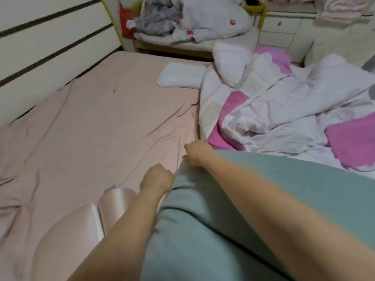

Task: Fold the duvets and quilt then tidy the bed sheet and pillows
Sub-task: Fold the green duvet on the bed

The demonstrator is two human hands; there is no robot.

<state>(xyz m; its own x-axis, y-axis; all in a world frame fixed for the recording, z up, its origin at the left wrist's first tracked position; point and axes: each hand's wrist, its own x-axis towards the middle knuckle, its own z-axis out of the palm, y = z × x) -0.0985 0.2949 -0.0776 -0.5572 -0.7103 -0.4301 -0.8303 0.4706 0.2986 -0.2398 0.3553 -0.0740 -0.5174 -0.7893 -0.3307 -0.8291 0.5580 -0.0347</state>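
Teal cloth, a thick quilt (233, 220), is caught at its far edge by both sets of fingers: those of the left hand (157, 178) are curled into a fist over the edge, and those of the right hand (195, 154) are bunched on the same edge a little farther along, toward the heap of white-and-pink duvet (274, 110). From there the quilt runs back under both forearms, lying doubled on the pink bed sheet (91, 110), with a satin pink pillow (81, 230) just beside it at the left forearm. Beyond the duvet heap, near the headboard (40, 47), lies a flat white pillow (180, 75). By my reading, the quilt fold is in hand and the duvet is not yet begun. The next move seems to call for keeping the edge taut between both grips, laying it square, then smoothing the creased sheet beside the duvet.
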